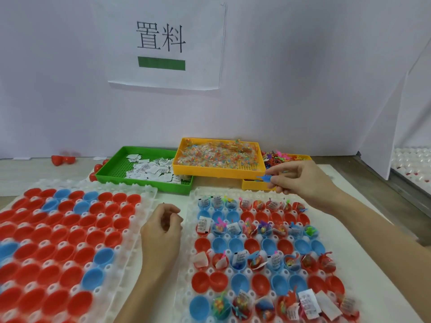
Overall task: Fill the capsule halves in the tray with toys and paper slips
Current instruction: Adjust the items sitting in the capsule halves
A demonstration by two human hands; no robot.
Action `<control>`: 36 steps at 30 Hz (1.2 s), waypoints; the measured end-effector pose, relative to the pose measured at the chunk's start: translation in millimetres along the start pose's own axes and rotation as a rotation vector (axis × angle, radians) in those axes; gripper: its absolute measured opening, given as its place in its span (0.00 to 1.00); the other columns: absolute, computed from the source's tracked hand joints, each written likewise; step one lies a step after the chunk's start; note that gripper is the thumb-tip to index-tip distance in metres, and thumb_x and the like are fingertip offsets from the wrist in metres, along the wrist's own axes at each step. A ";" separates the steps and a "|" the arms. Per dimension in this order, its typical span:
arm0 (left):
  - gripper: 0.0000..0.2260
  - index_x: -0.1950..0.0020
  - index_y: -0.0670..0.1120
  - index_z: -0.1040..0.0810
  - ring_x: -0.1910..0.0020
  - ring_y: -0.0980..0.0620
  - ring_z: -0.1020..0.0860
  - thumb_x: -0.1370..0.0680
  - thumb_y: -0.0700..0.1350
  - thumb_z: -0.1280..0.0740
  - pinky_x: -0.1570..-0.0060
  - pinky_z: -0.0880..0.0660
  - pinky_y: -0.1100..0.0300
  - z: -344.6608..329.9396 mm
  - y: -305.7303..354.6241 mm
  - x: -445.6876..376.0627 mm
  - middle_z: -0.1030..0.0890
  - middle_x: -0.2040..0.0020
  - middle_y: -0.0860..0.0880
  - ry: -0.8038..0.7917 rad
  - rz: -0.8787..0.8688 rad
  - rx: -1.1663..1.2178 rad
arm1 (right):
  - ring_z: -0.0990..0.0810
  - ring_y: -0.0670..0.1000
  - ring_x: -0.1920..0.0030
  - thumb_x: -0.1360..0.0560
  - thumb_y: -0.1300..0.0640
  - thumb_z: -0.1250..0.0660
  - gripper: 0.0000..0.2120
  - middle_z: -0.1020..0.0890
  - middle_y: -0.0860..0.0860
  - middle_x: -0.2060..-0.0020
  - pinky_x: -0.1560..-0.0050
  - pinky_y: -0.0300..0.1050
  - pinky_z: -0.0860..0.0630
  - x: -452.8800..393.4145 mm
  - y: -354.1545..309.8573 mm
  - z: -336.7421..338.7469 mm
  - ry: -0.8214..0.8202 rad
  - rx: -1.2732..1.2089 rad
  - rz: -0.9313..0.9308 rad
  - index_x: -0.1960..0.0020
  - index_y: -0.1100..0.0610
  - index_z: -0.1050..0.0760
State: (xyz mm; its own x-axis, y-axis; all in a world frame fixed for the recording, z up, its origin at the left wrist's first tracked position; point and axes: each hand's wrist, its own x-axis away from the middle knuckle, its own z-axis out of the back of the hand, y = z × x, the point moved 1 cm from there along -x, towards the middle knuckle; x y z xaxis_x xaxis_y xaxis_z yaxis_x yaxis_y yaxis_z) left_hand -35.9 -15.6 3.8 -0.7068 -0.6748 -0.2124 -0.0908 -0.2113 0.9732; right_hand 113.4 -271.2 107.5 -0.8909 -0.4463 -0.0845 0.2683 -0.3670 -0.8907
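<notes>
Two white trays hold red and blue capsule halves. In the right tray alternate rows carry toys and paper slips, and the rows between are bare. My right hand hovers above its far edge and pinches a small blue toy. My left hand rests between the trays with fingers loosely curled; nothing shows in it. The left tray has only empty halves. A green bin holds paper slips, and a yellow bin holds bagged beads.
A lower yellow bin with small colourful toys sits behind my right hand. Loose red capsule halves lie by the white back wall. A white partition stands at the right, with another white tray beyond it.
</notes>
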 end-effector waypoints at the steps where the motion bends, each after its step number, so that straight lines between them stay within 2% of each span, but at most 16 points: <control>1: 0.15 0.59 0.54 0.22 0.64 0.51 0.22 0.23 0.34 0.38 0.63 0.24 0.52 0.7 0.2 1.1 0.20 0.63 0.49 -0.008 -0.002 0.012 | 0.16 0.47 0.65 0.24 0.63 0.29 0.07 0.13 0.53 0.63 0.63 0.36 0.21 7.1 -11.8 -7.8 -0.073 0.070 0.029 0.47 0.56 0.18; 4: 0.14 0.59 0.52 0.22 0.65 0.54 0.22 0.24 0.34 0.40 0.64 0.26 0.61 4.4 0.6 4.1 0.20 0.65 0.49 -0.016 -0.004 0.064 | 0.14 0.47 0.62 0.25 0.58 0.27 0.04 0.13 0.48 0.63 0.57 0.35 0.20 30.0 -47.9 -35.9 -0.281 0.250 0.109 0.51 0.52 0.17; 6: 0.13 0.59 0.52 0.22 0.67 0.54 0.24 0.24 0.35 0.40 0.66 0.28 0.64 6.9 -0.3 3.1 0.20 0.65 0.50 -0.001 -0.005 0.086 | 0.15 0.44 0.62 0.25 0.58 0.26 0.03 0.14 0.44 0.63 0.58 0.34 0.21 47.8 -64.9 -59.0 -0.397 0.337 0.176 0.55 0.50 0.16; 8: 0.13 0.59 0.50 0.23 0.68 0.54 0.25 0.25 0.34 0.40 0.68 0.29 0.63 8.7 -0.9 1.2 0.21 0.66 0.52 0.018 -0.007 0.088 | 0.16 0.41 0.62 0.25 0.58 0.26 0.05 0.14 0.41 0.63 0.60 0.32 0.23 66.1 -74.7 -82.5 -0.482 0.406 0.236 0.57 0.49 0.14; 12: 0.13 0.58 0.48 0.23 0.67 0.50 0.25 0.24 0.32 0.40 0.65 0.29 0.57 10.1 -1.3 -1.1 0.21 0.66 0.52 0.031 0.011 0.091 | 0.18 0.37 0.59 0.24 0.58 0.27 0.04 0.14 0.40 0.60 0.57 0.31 0.22 93.4 -80.7 -116.9 -0.609 0.477 0.277 0.52 0.51 0.14; 16: 0.14 0.59 0.49 0.23 0.65 0.48 0.25 0.25 0.32 0.40 0.62 0.27 0.52 10.9 -0.2 -1.3 0.21 0.64 0.49 0.030 0.020 0.103 | 0.18 0.39 0.58 0.23 0.57 0.29 0.04 0.15 0.42 0.57 0.53 0.37 0.20 101.8 -79.4 -132.9 -0.668 0.566 0.265 0.50 0.52 0.16; 18: 0.12 0.59 0.50 0.23 0.64 0.45 0.24 0.25 0.34 0.40 0.62 0.26 0.49 11.3 0.6 -1.3 0.21 0.63 0.47 0.028 0.018 0.098 | 0.19 0.41 0.58 0.22 0.57 0.29 0.03 0.16 0.43 0.58 0.53 0.38 0.20 103.0 -78.5 -138.2 -0.670 0.604 0.269 0.51 0.52 0.16; 21: 0.09 0.59 0.51 0.23 0.62 0.40 0.23 0.28 0.40 0.40 0.61 0.25 0.47 11.8 2.2 -0.6 0.20 0.62 0.46 0.018 0.007 0.079 | 0.21 0.40 0.60 0.22 0.57 0.31 0.04 0.17 0.42 0.58 0.58 0.33 0.23 102.6 -75.4 -143.7 -0.658 0.688 0.285 0.51 0.52 0.18; 25: 0.09 0.60 0.51 0.23 0.61 0.41 0.23 0.28 0.39 0.40 0.60 0.24 0.46 11.6 -1.2 -1.1 0.20 0.62 0.47 0.010 0.023 0.066 | 0.24 0.40 0.59 0.22 0.54 0.31 0.03 0.20 0.42 0.57 0.57 0.39 0.22 101.2 -72.4 -143.6 -0.659 0.740 0.303 0.50 0.50 0.19; 29: 0.13 0.61 0.52 0.23 0.63 0.50 0.22 0.29 0.34 0.40 0.62 0.25 0.57 10.9 -7.9 -3.5 0.21 0.64 0.53 -0.055 -0.008 -0.007 | 0.25 0.39 0.54 0.23 0.44 0.31 0.06 0.23 0.39 0.58 0.55 0.39 0.23 86.2 -78.1 -130.8 -0.542 0.666 0.319 0.49 0.44 0.20; 33: 0.11 0.62 0.53 0.22 0.66 0.59 0.24 0.31 0.39 0.41 0.64 0.29 0.68 7.2 -9.0 -0.5 0.20 0.64 0.55 -0.150 -0.076 -0.076 | 0.21 0.41 0.57 0.24 0.47 0.29 0.03 0.17 0.40 0.59 0.58 0.35 0.25 41.0 -76.3 -113.4 -0.404 0.492 0.245 0.52 0.44 0.17; 36: 0.11 0.62 0.54 0.22 0.62 0.59 0.23 0.30 0.41 0.41 0.62 0.29 0.71 5.0 -11.4 0.9 0.20 0.63 0.57 -0.158 -0.118 -0.130 | 0.19 0.42 0.57 0.23 0.49 0.30 0.03 0.17 0.41 0.59 0.58 0.35 0.23 -6.6 -62.6 -98.5 -0.286 0.462 0.195 0.51 0.44 0.17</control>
State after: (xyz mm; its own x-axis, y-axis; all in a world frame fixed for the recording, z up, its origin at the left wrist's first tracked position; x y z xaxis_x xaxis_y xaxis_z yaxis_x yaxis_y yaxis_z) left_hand -39.0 -10.2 -7.1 -0.7986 -0.5230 -0.2977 -0.0953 -0.3784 0.9207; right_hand 66.4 -164.9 119.9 -0.6916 -0.7208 -0.0467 0.6075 -0.5456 -0.5773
